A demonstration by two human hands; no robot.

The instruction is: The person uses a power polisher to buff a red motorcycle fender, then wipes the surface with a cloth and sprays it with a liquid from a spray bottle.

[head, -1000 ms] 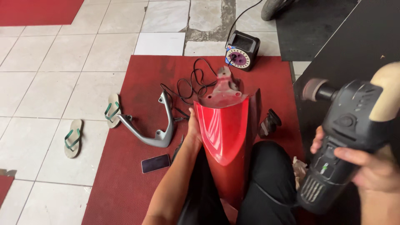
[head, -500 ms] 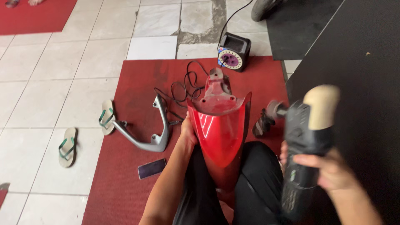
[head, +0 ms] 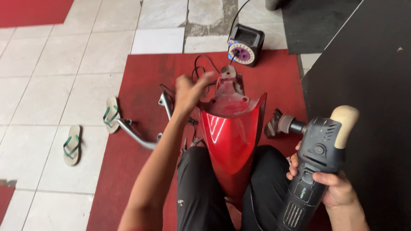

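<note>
Red panel: glossy fairing [head: 229, 137] upright between the knees, on the red mat [head: 141, 85].
Left hand [head: 190, 92]: raised beside panel top, blurred, grip unclear.
Right hand [head: 332, 188]: closed around black polisher [head: 314, 158], pad near panel's right edge.

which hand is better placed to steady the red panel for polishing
Left, probably. The left hand is free, raised beside the red panel; the right hand grips the polisher.

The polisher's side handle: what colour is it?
Pale tan side handle on the black polisher, head view.
</note>
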